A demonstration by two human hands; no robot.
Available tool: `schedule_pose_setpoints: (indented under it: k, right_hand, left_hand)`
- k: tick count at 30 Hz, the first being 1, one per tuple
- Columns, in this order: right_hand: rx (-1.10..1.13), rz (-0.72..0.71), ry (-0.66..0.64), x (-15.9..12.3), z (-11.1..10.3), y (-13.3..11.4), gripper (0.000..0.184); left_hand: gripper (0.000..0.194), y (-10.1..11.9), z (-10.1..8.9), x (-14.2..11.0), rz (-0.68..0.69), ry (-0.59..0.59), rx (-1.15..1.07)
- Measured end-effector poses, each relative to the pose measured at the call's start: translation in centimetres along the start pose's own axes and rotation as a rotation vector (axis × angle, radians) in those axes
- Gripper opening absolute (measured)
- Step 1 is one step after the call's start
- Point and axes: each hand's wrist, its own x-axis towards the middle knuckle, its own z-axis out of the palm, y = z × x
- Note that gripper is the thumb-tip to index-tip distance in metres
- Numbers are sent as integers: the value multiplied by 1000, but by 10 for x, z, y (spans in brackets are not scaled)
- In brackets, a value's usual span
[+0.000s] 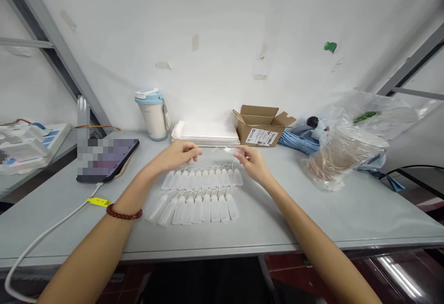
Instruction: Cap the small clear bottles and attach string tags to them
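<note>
My right hand (254,163) pinches a small white piece with a thin cord (228,150) between thumb and fingertips; the cord sticks out to the left. Across from it, my left hand (181,153) is closed with its fingertips pressed together, and whatever they may hold is too small to make out. Below both hands lie two rows of flat, translucent plastic tags with white cord loops: a back row (204,179) and a front row (198,210). The tags lie side by side with their looped ends pointing away from me.
Behind my hands are a stack of white sheets (208,134), an open cardboard box (261,126) and a tumbler (152,114). A phone (107,160) with a white cable (52,226) lies left. On the right stand a plastic-wrapped roll (347,151) and blue cloth (300,142).
</note>
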Motion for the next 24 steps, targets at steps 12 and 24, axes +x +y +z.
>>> schedule_pose_setpoints:
  k: [12,24]
  right_hand:
    - [-439,13,-86,17,-19,58,25]
    - [-557,19,-27,17,-19,63,20]
  left_hand:
    - [22,-51,-69,-8,-395,-122,375]
    - [16,-60,-65,-3,-427,-55,449]
